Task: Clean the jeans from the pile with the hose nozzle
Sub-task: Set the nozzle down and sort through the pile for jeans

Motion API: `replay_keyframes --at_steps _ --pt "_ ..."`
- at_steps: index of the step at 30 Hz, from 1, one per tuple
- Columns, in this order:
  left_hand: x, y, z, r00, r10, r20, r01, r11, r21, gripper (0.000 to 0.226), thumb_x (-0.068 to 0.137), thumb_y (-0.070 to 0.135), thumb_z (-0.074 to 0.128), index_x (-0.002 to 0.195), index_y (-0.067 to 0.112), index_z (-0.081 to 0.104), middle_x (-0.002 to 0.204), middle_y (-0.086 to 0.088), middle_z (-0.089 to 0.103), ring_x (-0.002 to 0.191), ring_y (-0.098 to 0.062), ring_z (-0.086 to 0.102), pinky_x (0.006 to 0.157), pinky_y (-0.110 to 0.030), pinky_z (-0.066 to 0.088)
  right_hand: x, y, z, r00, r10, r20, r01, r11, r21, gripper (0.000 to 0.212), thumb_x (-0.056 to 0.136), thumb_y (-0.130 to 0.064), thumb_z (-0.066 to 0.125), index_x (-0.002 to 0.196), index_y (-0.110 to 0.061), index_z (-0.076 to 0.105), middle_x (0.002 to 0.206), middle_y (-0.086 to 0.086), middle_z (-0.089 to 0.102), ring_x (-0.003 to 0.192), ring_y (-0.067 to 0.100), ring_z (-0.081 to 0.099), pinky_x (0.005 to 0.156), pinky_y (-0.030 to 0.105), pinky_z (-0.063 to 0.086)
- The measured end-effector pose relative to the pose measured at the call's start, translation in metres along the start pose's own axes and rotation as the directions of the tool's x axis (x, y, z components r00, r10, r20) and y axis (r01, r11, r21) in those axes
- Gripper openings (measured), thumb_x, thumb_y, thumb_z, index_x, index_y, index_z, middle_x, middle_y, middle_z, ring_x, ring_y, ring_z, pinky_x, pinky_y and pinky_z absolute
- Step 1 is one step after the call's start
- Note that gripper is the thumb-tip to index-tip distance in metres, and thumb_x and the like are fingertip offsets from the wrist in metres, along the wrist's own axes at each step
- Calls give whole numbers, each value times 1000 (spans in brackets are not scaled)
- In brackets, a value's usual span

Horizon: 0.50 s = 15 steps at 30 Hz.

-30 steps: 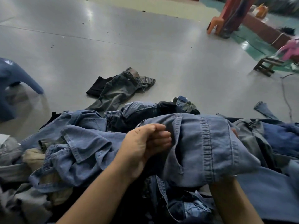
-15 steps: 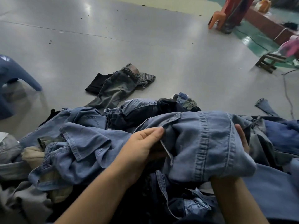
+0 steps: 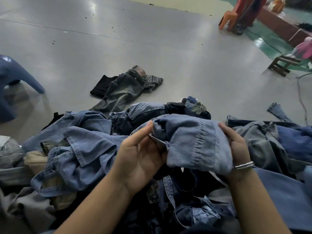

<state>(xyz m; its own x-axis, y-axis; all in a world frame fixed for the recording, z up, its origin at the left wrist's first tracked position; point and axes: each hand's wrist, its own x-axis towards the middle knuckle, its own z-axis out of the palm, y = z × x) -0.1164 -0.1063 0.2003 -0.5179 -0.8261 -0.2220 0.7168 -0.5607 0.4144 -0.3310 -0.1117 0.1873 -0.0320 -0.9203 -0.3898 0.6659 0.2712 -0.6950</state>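
Head view: bunched light-blue denim jeans leg with a stitched hem band [image 3: 194, 142], held up just above the heaped pile of blue, grey and tan denim garments [image 3: 81, 149] in the foreground. Left hand [image 3: 141, 156] palm up under the fabric's left edge, thumb pinching the fold from on top, other fingers hidden behind the cloth. Right hand [image 3: 234, 142] gripping the right edge, fingers tucked behind the denim, thumb in front, thin silver bangle [image 3: 244, 165] on the wrist. No hose nozzle in sight, so step in hand judged as freeing one pair from the heap. Best done by keeping both grips near the hem and lifting straight up, so neighbouring legs slid off rather than dragged along. Risk judged: tangling with the dark garments beneath. Separate dark grey washed jeans [image 3: 123, 90] lay flat on the glossy grey floor [image 3: 185, 65], well apart from the heap.
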Motion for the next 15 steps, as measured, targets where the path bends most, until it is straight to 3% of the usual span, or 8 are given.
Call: replay_keyframes --at_steps 1,2,6,8,11,13,15 --pt "0 3 -1 999 27 30 -28 999 34 45 71 7 68 116 2 65 112 -16 66 107 -28 60 99 -43 45 0 1 -2 991 -54 -119 38 990 -135 22 78 -22 66 81 -3 77 89 17 74 80 31 72 69 41 60" --pt "1 4 -2 997 51 60 -56 996 69 42 72 5 63 114 1 66 112 -18 66 105 -29 62 98 -43 46 0 0 -2 988 -61 -139 34 981 -190 23 81 -24 64 77 -7 78 85 14 74 75 29 72 67 40 60" --pt "2 -1 -2 989 90 121 -114 973 202 47 68 -13 46 110 2 60 106 -20 64 100 -30 62 91 -39 51 1 -5 1 921 -220 -322 123 947 -296 15 86 -25 66 83 -10 71 77 3 73 77 20 66 78 33 56" --pt "3 -5 -4 986 86 146 -117 967 225 55 65 -17 41 114 3 58 107 -19 65 100 -28 64 88 -35 54 -3 -8 6 933 -205 -296 155 970 -185 17 91 -24 60 88 -10 70 79 2 73 78 17 68 76 29 59" --pt "4 -6 -8 976 62 208 -107 972 211 64 66 -18 38 122 6 56 116 -19 63 105 -27 63 89 -33 54 -4 -8 9 968 -113 -224 112 994 -20 29 97 -28 49 90 -8 70 78 5 74 69 16 72 57 28 59" --pt "5 -4 -8 975 35 220 -91 965 247 62 68 -17 40 121 10 59 115 -17 64 103 -25 64 87 -32 54 -6 -6 12 977 -89 -194 96 995 26 31 98 -32 46 105 -9 66 81 5 74 71 16 72 55 28 59" --pt "7 0 -9 993 76 88 -111 846 521 51 79 -15 46 121 11 59 113 -12 67 98 -19 66 80 -23 55 -8 -5 12 972 -151 -178 156 988 14 31 97 -34 44 117 -16 60 87 2 71 80 16 69 66 29 59"
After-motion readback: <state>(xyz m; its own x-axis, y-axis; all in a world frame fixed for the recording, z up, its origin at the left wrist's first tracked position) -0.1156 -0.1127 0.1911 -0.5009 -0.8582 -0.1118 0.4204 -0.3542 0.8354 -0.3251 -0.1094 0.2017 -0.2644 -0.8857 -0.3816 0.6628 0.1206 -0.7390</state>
